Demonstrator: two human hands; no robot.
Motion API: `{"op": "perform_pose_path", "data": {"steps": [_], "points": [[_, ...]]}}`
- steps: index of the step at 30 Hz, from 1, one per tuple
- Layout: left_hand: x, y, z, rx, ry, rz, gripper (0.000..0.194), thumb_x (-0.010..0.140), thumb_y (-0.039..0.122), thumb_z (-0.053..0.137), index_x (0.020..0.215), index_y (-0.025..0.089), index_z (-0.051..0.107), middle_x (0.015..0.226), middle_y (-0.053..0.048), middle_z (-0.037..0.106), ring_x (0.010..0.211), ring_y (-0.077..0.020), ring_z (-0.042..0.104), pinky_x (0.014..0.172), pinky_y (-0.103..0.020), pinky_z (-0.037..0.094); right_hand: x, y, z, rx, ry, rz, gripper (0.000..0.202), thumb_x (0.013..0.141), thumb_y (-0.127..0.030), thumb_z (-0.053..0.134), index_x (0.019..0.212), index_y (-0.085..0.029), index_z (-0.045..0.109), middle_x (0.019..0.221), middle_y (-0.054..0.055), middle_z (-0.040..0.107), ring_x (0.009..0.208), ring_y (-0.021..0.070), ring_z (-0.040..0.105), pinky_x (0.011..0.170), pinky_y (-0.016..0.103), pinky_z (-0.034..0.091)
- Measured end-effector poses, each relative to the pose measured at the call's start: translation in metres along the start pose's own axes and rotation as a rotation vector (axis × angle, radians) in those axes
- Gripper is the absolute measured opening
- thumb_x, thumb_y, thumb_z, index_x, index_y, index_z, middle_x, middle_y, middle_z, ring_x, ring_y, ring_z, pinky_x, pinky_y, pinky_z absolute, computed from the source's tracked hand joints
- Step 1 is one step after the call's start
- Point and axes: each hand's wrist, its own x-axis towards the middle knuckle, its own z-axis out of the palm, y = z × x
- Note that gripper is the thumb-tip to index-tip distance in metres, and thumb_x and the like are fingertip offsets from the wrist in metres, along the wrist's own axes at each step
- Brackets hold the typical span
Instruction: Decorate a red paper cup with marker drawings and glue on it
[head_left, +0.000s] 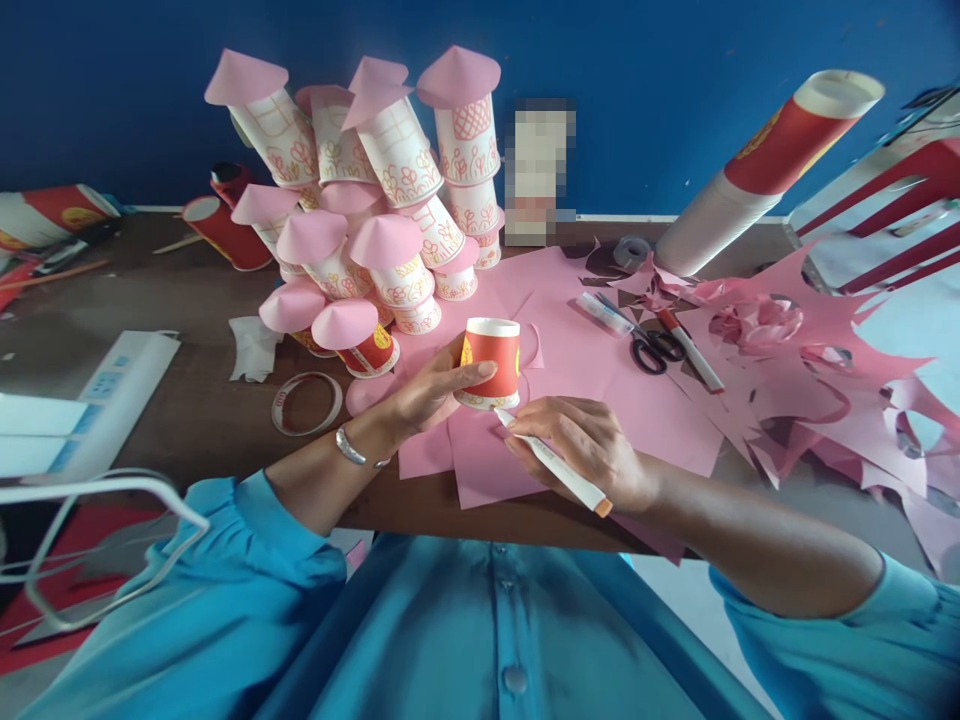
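My left hand [436,385] grips a red paper cup [495,345] with yellow emblems and a white band at each end. Closed around a white marker [562,468] with an orange end, my right hand [585,445] brings its tip to the cup's lower white band, where small marks show. Whether the tip presses on the paper I cannot tell. Pink paper sheets [585,400] lie beneath both hands. Beyond them, white cups [397,165] with drawn flowers are stacked into towers under pink paper cones [459,78].
Black-handled scissors [654,352] and another marker [694,355] rest on the pink paper at right, near cut scraps [757,325]. A tall cup stack [757,180] leans behind them. Left of my hands are a tape roll [306,404] and a white box [112,395].
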Motion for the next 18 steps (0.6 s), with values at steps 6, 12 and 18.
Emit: {"op": "perform_pose_path", "data": {"steps": [6,12,18], "points": [[0.000,0.002,0.003,-0.018,-0.008,0.012,0.037,0.100,0.055,0.091,0.117,0.024,0.081,0.118,-0.008,0.087,0.127,-0.0322,0.081,0.109,-0.045,0.066,0.001,0.001,-0.001,-0.010,0.003,0.009,0.022,0.110,-0.012,0.073,0.128,-0.023,0.066,0.094,0.003,0.085,0.080,0.0204,0.086,0.069,0.030,0.071],[0.001,0.011,0.009,0.015,-0.017,-0.008,0.046,0.098,0.058,0.091,0.124,0.022,0.080,0.116,-0.008,0.087,0.131,-0.0333,0.078,0.112,-0.044,0.064,0.003,0.000,-0.003,-0.033,0.014,0.013,0.014,0.112,-0.013,0.071,0.122,-0.023,0.067,0.090,0.002,0.083,0.081,0.0194,0.086,0.070,0.028,0.070],[0.001,0.012,0.009,0.024,-0.018,0.006,0.048,0.099,0.056,0.090,0.128,0.020,0.079,0.120,-0.010,0.087,0.137,-0.0349,0.077,0.119,-0.046,0.062,0.005,0.000,-0.004,-0.034,0.016,0.002,0.018,0.110,-0.010,0.072,0.123,-0.021,0.066,0.090,0.002,0.083,0.079,0.0194,0.085,0.070,0.028,0.069]]}}
